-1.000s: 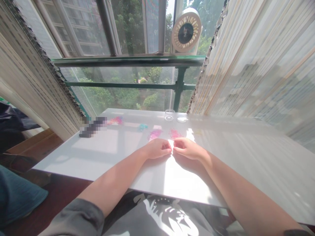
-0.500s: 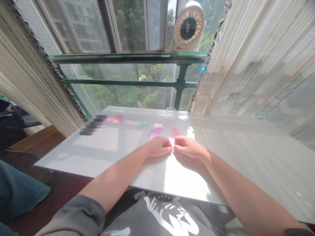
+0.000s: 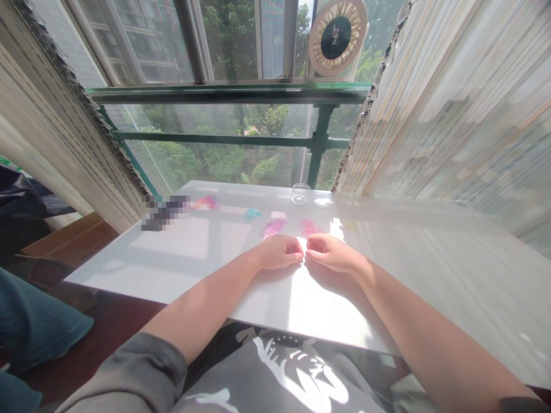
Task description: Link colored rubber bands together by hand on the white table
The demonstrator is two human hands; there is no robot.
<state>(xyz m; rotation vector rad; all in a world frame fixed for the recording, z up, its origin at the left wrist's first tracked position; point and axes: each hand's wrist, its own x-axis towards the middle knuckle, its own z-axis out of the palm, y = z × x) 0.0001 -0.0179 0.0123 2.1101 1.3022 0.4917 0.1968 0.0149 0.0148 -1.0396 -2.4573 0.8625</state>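
Over the sunlit middle of the white table (image 3: 172, 258), my left hand (image 3: 275, 252) and my right hand (image 3: 333, 252) face each other, fingertips almost meeting. Each has thumb and fingers pinched together. Whatever lies between the fingertips is too small and washed out by glare to name. Just beyond my left hand is a loose purple-pink heap of fine pieces (image 3: 274, 228). A brighter pink heap (image 3: 309, 227) lies just past the gap between the hands.
Farther back are a teal heap (image 3: 252, 214), a multicoloured heap (image 3: 205, 202), a clear round container (image 3: 300, 195) and a clear disc (image 3: 322, 202). Faint yellow bits (image 3: 352, 226) lie to the right. A blurred dark object (image 3: 166, 213) sits at the left. Curtains flank the window.
The view has shifted slightly, so the fan and window railing sit a little higher. Both hands keep the same pinched pose at nearly the same spot.
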